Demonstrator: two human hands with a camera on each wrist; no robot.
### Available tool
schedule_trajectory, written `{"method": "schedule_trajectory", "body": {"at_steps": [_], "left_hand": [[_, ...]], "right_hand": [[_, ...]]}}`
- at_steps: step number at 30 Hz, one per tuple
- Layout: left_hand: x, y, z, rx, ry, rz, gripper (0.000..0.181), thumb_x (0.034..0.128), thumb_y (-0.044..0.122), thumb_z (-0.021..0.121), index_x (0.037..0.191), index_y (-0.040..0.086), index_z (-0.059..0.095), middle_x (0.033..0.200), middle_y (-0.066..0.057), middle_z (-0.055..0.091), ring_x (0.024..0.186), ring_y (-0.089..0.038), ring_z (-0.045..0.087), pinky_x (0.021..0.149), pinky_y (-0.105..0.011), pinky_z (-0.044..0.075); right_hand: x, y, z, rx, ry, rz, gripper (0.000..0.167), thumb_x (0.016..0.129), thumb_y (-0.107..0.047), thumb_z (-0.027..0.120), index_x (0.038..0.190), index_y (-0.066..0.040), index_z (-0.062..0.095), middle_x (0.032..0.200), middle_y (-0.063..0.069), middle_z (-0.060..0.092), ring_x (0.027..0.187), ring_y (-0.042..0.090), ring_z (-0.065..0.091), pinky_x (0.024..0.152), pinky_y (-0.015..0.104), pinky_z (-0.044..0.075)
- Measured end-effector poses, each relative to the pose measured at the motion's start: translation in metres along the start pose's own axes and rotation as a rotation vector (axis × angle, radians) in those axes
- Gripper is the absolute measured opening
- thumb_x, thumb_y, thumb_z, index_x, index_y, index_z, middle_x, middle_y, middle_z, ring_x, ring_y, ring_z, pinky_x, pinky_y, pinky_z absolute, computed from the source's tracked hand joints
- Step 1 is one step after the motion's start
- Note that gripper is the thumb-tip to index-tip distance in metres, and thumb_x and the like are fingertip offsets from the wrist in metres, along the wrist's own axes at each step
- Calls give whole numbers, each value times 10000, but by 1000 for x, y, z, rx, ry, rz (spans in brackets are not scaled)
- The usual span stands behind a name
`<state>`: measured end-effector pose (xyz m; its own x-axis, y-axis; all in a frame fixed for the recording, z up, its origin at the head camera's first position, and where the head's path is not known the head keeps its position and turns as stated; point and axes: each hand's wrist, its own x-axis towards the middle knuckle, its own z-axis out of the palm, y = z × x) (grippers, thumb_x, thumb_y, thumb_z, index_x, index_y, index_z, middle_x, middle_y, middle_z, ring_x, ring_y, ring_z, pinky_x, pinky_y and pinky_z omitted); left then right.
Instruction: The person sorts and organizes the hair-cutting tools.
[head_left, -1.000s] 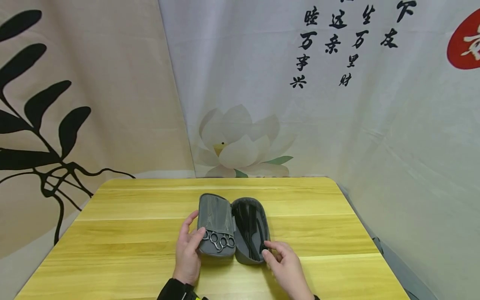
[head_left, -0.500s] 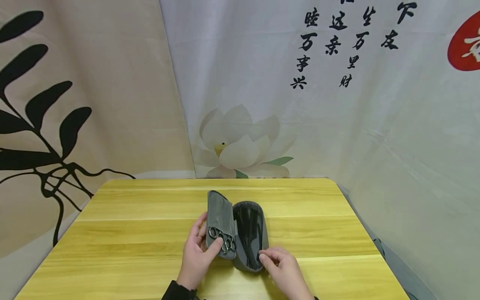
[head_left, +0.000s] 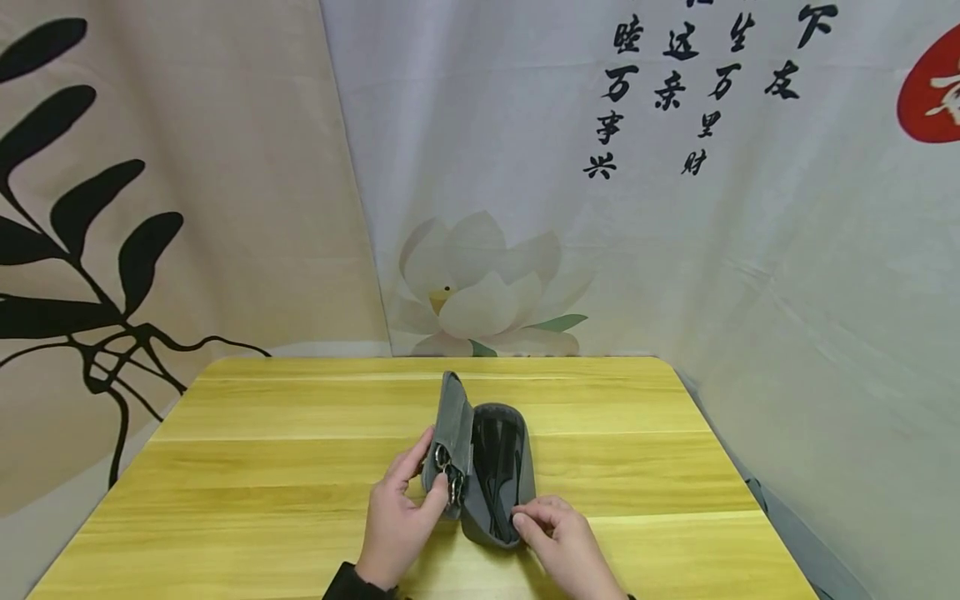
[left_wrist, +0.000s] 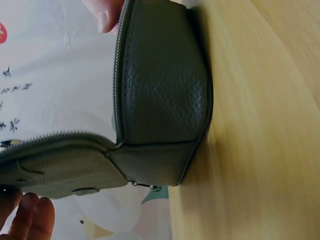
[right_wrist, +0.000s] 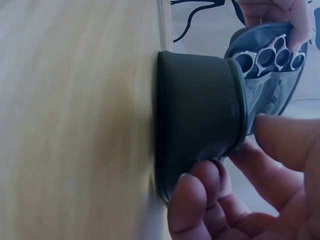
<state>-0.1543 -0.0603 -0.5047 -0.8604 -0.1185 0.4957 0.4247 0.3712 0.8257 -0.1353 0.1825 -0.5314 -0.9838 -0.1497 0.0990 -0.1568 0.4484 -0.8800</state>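
Note:
A dark grey zip case (head_left: 528, 479) stands unzipped on the table, its lid (head_left: 453, 421) raised steeply on the left. My left hand (head_left: 393, 533) grips the lid, thumb on the inner side and fingers behind. Metal scissors handles (right_wrist: 256, 61) stick out of the lid's mesh pocket (right_wrist: 272, 87), beside that thumb. Long black tools (head_left: 495, 454) lie in the deep half; their exact kind is hard to tell. My right hand (head_left: 562, 537) pinches the deep half's rim at its near right. Zipper teeth (left_wrist: 117, 85) run along the edges in the left wrist view.
The wooden table (head_left: 300, 433) extends around the case on all sides. Behind its far edge hangs a printed cloth (head_left: 487, 167) with a lotus, black leaves and characters.
My left hand has moved right and tilted the lid up from lying nearly flat. The deep half has shifted slightly toward me. My right hand has slid a little left along its rim.

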Motion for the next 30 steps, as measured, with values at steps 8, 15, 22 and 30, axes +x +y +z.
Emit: {"method": "schedule_trajectory", "body": {"at_steps": [8, 15, 22, 30], "left_hand": [[1, 3, 4, 84, -27, 327, 628, 859, -82, 774, 1454, 88, 663, 1263, -108, 780, 978, -99, 708, 821, -20, 498], [-4, 4, 13, 150, -163, 491, 609, 741, -58, 814, 1332, 76, 750, 1300, -69, 778, 1062, -183, 752, 935, -176, 591], [-10, 8, 20, 322, -320, 510, 394, 679, 91, 933, 1056, 168, 846, 1101, 48, 820, 1001, -91, 740, 858, -286, 637], [-12, 10, 22, 374, -440, 442, 402, 759, 280, 985, 1110, 173, 820, 1161, 47, 801, 1056, -102, 719, 913, -323, 635]], "right_hand": [[1, 0, 1, 27, 1, 23, 211, 1015, -292, 752, 889, -137, 816, 1009, -2, 749, 902, -14, 624, 776, 196, 542], [2, 3, 0, 43, -10, 46, 261, 1037, -321, 720, 879, -132, 808, 1007, 6, 748, 870, -6, 618, 750, 198, 540], [2, 4, -1, 70, 1, 76, 361, 1094, -306, 620, 832, -87, 734, 980, 25, 711, 844, 26, 582, 705, 214, 485], [0, 8, -6, 106, -23, 107, 388, 1145, -318, 501, 1020, -47, 749, 1008, 86, 716, 896, 53, 577, 759, 230, 465]]}}
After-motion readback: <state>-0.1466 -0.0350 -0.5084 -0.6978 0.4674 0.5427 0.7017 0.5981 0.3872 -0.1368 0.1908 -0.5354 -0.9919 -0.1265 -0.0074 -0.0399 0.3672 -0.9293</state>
